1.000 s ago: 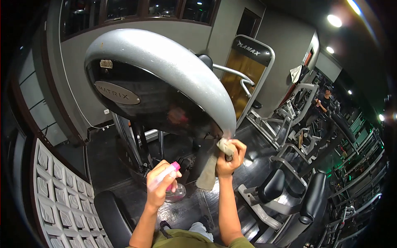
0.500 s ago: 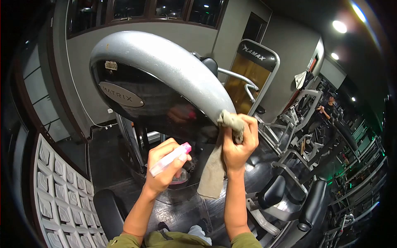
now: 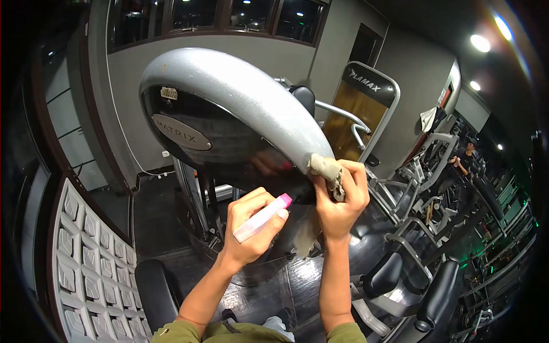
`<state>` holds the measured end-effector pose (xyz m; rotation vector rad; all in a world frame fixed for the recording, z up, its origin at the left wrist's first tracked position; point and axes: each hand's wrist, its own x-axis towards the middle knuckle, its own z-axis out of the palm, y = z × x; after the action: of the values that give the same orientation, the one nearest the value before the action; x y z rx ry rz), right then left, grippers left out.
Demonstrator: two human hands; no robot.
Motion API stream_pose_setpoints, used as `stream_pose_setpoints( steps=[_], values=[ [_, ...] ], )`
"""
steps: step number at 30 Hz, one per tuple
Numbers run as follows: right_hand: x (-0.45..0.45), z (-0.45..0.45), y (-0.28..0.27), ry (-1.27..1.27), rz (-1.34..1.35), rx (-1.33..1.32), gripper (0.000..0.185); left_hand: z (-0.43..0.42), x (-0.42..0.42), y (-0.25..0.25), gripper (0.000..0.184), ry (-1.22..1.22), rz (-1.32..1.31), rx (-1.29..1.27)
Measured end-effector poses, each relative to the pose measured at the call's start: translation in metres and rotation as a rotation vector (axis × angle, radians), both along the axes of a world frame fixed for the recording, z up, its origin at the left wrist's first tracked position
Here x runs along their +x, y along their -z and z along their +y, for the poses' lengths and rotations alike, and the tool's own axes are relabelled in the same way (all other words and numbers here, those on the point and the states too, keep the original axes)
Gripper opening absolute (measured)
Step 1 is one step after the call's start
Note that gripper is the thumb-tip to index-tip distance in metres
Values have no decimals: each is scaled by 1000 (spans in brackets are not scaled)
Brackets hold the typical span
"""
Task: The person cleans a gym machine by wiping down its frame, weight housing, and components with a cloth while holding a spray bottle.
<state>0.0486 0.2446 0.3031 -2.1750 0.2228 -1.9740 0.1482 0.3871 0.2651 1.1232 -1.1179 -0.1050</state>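
A gym machine fills the centre, with a curved silver frame (image 3: pixel 246 86) over a glossy black panel (image 3: pixel 229 137) that bears an oval MATRIX plate (image 3: pixel 181 132). My right hand (image 3: pixel 341 206) is closed on a grey-beige cloth (image 3: pixel 326 170), which touches the lower right end of the silver curve; a loose part of the cloth hangs below, partly behind the hand. Lower left of it, my left hand (image 3: pixel 251 226) grips a spray bottle (image 3: pixel 262 218) with a white and pink head, just in front of the black panel. The bottle's body is mostly hidden by the hand.
Behind stands a PLAMAX machine (image 3: pixel 366 103). Black padded seats (image 3: pixel 384 274) and metal frames are at the right, where a person (image 3: pixel 466 160) appears farther back. A white patterned panel (image 3: pixel 94 257) leans at the lower left, beside a black pad (image 3: pixel 155 291).
From the lower tip of the silver curve, my right hand has moved up along it with the cloth. My left hand has risen and shifted right with the bottle. The view has shifted slightly.
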Motion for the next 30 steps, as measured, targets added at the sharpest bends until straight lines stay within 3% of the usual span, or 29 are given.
stream_pose_setpoints(
  steps=[8,12,16,20,30],
  values=[
    [-28,-13,60,-37,34,216,36,-15,-10,17,20,-20,36,62],
    [-29,-12,91,21,1,186,42,-11,-11,20,22,20,90,56],
    [-9,-8,70,2,-72,17,42,-1,-9,29,24,-120,101,1],
    [-2,6,33,-66,57,-49,37,6,-5,33,25,-124,150,6],
    [-17,-15,89,-7,-62,23,47,21,2,40,22,-35,302,50]
  ],
)
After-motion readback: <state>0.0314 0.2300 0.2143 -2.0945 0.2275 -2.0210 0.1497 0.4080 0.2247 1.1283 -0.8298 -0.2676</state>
